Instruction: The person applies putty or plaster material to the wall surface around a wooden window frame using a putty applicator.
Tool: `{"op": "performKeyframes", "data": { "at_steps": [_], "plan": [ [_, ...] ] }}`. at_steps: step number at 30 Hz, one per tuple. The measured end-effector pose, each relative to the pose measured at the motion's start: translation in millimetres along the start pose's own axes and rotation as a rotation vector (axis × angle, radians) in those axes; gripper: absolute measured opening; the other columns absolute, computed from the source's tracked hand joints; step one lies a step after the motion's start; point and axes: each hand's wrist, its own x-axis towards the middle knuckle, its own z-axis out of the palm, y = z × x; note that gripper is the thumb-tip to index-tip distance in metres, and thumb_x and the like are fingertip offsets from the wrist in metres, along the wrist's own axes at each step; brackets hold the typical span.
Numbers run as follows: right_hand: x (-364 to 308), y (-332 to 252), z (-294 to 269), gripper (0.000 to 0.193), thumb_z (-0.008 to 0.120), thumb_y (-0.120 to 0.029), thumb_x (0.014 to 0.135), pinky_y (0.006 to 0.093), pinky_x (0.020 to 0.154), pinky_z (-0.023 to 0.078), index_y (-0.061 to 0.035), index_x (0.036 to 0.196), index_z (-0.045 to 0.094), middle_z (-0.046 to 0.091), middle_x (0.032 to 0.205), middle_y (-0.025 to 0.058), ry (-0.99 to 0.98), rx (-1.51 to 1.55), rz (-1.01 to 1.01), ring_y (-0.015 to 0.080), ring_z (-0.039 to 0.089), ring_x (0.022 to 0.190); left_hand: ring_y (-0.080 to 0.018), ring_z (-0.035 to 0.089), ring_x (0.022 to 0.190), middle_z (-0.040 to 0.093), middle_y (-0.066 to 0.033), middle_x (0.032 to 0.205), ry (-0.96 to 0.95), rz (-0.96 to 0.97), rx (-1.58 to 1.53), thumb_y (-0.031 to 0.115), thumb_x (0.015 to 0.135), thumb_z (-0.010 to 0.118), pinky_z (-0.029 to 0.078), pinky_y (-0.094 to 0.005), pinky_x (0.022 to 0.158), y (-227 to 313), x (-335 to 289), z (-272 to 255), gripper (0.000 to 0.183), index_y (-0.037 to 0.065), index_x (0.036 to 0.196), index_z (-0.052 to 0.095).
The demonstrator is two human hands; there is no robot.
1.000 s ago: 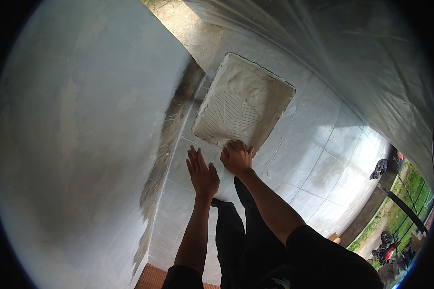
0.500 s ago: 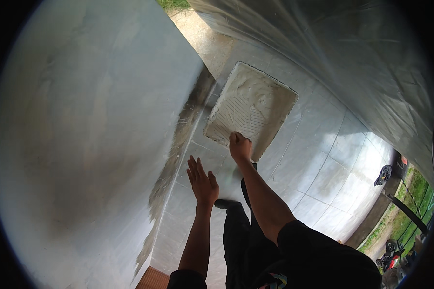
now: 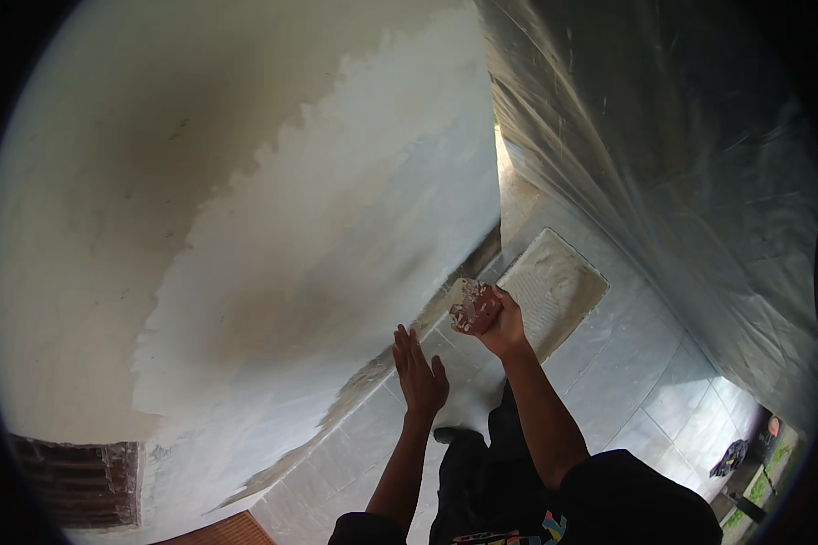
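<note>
My right hand (image 3: 504, 329) grips a flat reddish-brown putty spreader (image 3: 478, 309), raised above the floor. White paste is smeared over the spreader's face and edges. Behind that hand, a shallow rectangular tray (image 3: 594, 303) lies on the floor; pale paste with ridged lines coats its inside. My left hand (image 3: 420, 377) is held up beside the wall, fingers stretched out and nothing in it. Whether it touches the wall I cannot tell. The wall (image 3: 336, 245) on the left has a broad whitish coat with a ragged edge against a more yellowish area.
Clear plastic sheeting (image 3: 645, 182) hangs along the right. Grey tiles (image 3: 600, 363) cover the floor. A slatted brown vent (image 3: 77, 483) sits low in the wall at left, and an orange-brown mat-like surface (image 3: 223, 531) shows at the bottom. A dark crumpled item (image 3: 729, 459) lies far right.
My right hand has come up from the tray, and the spreader now shows in it. The view has swung toward the wall, showing more of it. My left hand stays open.
</note>
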Motion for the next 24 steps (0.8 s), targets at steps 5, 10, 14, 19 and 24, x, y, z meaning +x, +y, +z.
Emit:
{"op": "performKeyframes", "data": {
  "at_steps": [5,10,14,19,24],
  "plan": [
    [-17.7,33.5,113.0,0.057,0.052,-0.042,0.1,0.0689,0.101,0.044,-0.0026,0.141,0.05,0.058,0.138,0.0188,-0.266,-0.058,0.147,0.0423,0.057,0.125,-0.0461,0.009,0.155,0.011,-0.0337,0.164,0.257,-0.009,0.018,0.01,0.092,0.054,0.009,-0.0558,0.125,-9.4,-7.2,-73.6,0.074,-0.011,0.154,0.019],
    [-38.0,89.9,210.7,0.05,0.054,-0.034,0.101,0.0669,0.1,0.048,0.0034,0.135,0.051,0.059,0.135,0.0212,-0.546,-0.222,0.326,0.0387,0.058,0.125,-0.0481,0.009,0.154,0.011,-0.0357,0.163,0.565,-0.078,0.052,0.013,0.092,0.055,0.008,-0.0572,0.125,-37.3,-29.4,-141.0,0.075,-0.012,0.153,0.02],
    [-62.3,133.2,289.4,0.049,0.054,-0.028,0.102,0.0561,0.101,0.051,0.0081,0.135,0.052,0.061,0.132,0.0225,-0.761,-0.464,0.388,0.0346,0.06,0.122,-0.0506,0.01,0.153,0.012,-0.037,0.162,0.779,-0.135,0.132,0.014,0.092,0.054,0.008,-0.0584,0.124,-70.6,-53.8,-204.4,0.075,-0.012,0.153,0.02],
    [-93.2,191.2,372.6,0.046,0.055,-0.023,0.101,0.0472,0.098,0.053,0.0076,0.135,0.056,0.065,0.129,0.019,-1.165,-0.873,0.244,0.031,0.065,0.116,-0.0521,0.012,0.152,0.014,-0.0378,0.161,1.045,-0.26,0.219,0.017,0.094,0.049,0.01,-0.0597,0.123,-113.6,-88.0,-282.6,0.073,-0.013,0.153,0.02],
    [-143.0,260.0,425.3,0.044,0.066,-0.02,0.093,0.0452,0.106,0.044,-0.0049,0.134,0.063,0.065,0.131,0.0117,-1.53,-1.484,-0.37,0.0253,0.061,0.121,-0.0522,0.012,0.152,0.015,-0.0384,0.161,1.216,-0.328,0.316,0.014,0.092,0.051,0.01,-0.0603,0.123,-169.8,-116.9,-347.6,0.073,-0.014,0.152,0.022]
  ]
}}
